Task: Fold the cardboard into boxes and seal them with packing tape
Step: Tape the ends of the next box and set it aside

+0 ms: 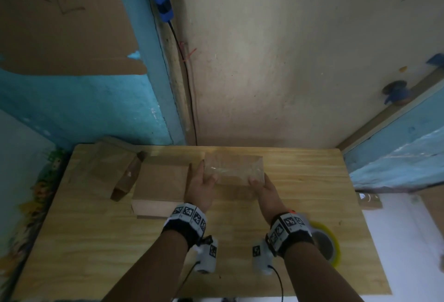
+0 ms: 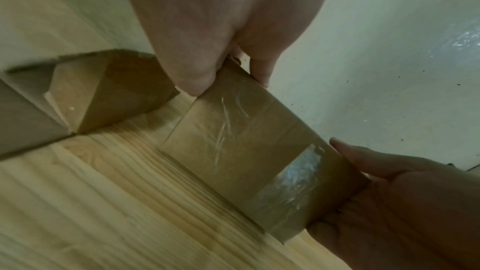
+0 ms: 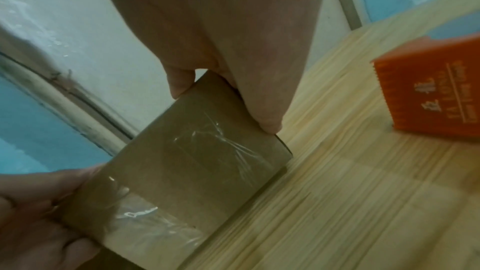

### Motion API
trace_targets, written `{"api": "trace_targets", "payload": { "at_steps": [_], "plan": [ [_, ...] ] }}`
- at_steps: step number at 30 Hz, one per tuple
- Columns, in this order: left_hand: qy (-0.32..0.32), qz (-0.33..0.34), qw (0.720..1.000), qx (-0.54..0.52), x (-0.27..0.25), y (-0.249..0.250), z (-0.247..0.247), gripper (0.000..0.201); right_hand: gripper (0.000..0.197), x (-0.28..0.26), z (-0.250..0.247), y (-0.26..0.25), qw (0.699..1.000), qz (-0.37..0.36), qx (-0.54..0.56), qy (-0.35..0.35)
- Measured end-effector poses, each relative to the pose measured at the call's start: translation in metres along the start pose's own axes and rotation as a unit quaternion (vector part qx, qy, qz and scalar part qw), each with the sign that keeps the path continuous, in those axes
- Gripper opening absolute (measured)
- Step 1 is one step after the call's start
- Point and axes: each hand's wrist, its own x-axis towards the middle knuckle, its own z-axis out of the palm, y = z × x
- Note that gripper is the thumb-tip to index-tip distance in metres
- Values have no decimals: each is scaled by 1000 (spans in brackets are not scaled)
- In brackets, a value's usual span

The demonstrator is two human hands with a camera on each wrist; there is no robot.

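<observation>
Gripping the taped box (image 1: 234, 169) at both ends — my left hand (image 1: 201, 186) clamps its left end, thumb on top, my right hand (image 1: 263, 190) pinches the right end. Box sits lifted above the wooden table (image 1: 300, 181), clear tape shiny across its top. Left of the box: a closed cardboard box (image 1: 161, 181), then flattened cardboard (image 1: 113, 164). Tape roll (image 1: 330, 241) lies nearer me, right of the box — an orange cutter (image 3: 428, 91) beside.
</observation>
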Motion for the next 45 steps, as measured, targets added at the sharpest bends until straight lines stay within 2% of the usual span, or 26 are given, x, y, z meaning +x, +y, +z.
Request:
{"api": "trace_targets", "payload": {
  "at_steps": [4,8,12,14,16,17,20,22,25,28,31,32,37,40,42,45],
  "plan": [
    [29,13,999,-32,-10,17,2,70,51,7,2,0,1000,-4,-19,-14],
    [9,16,1000,-21,-2,0,-3,75,55,12,2,3,999,5,-26,-28],
    [-8,39,999,-37,-11,23,-16,49,55,15,-3,-1,999,10,-30,-40],
    [24,56,998,-29,-18,30,-30,50,64,16,-7,-3,999,7,-33,-28],
    [84,78,993,5,-22,31,-49,51,84,13,-9,-9,1000,20,-21,6],
    [116,79,990,14,-26,34,-59,50,85,10,-9,-14,999,21,-21,30],
    [205,45,978,22,-24,34,-91,46,75,-1,-4,-32,995,-35,-42,82],
    [238,37,970,36,-14,25,-113,46,72,-10,7,-45,989,-101,-55,88],
    [243,19,966,90,-1,11,-138,44,65,-23,38,-56,975,-195,-100,33],
    [211,17,969,131,2,7,-149,46,57,-36,83,-65,950,-225,-203,-72],
    [180,23,974,134,2,11,-156,54,45,-42,133,-62,922,-189,-261,-216],
    [174,18,976,132,3,10,-159,56,43,-40,146,-57,922,-161,-261,-237],
    [121,28,983,136,1,3,-168,61,47,-24,188,-35,948,2,-270,-169],
    [128,34,980,148,-1,4,-169,55,38,-11,192,-19,950,34,-271,-155],
    [161,-3,984,75,0,6,-177,48,24,-5,189,-12,956,34,-261,-128],
    [192,-63,977,-64,-2,5,-190,48,56,0,183,-4,964,19,-244,-105]
  ]
}}
